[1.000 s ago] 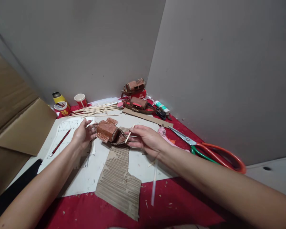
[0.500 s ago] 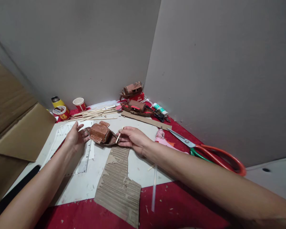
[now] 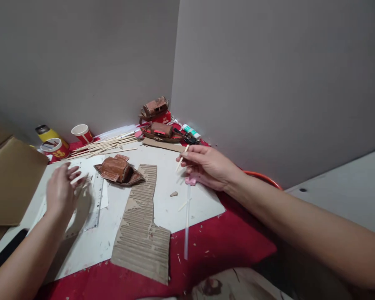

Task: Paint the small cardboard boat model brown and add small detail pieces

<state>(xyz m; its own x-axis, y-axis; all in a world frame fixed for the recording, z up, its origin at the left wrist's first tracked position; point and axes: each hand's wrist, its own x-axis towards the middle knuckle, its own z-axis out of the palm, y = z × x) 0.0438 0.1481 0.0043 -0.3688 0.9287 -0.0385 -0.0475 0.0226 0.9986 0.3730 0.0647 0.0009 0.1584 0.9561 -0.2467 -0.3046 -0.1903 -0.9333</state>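
Observation:
A short wooden stick (image 3: 182, 158) is pinched between the thumb and finger of my right hand (image 3: 208, 164). Below that hand, partly covered by it, is a pink object (image 3: 191, 180), with a clear rod (image 3: 186, 225) lying just in front of it. My left hand (image 3: 62, 187) is raised above the paper and the clear ruler (image 3: 95, 208), fingers apart and nothing in them. Between the hands, a small brown model boat (image 3: 117, 170) rests on the white board, touched by neither. Its bow lies close to a sheet of corrugated cardboard (image 3: 140, 225).
Thin wooden sticks (image 3: 106, 146) lie at the back beside paper cups (image 3: 82, 134) and a yellow bottle (image 3: 46, 132). Two more model boats (image 3: 158, 130) stand in the corner. An orange scissor handle (image 3: 264, 177) shows behind my right arm. A cardboard box (image 3: 17, 179) stands left.
Both hands have drawn away from the model boat, which now rests on the board. My right hand has moved right with the stick, my left hand leftward. The view has shifted to the right.

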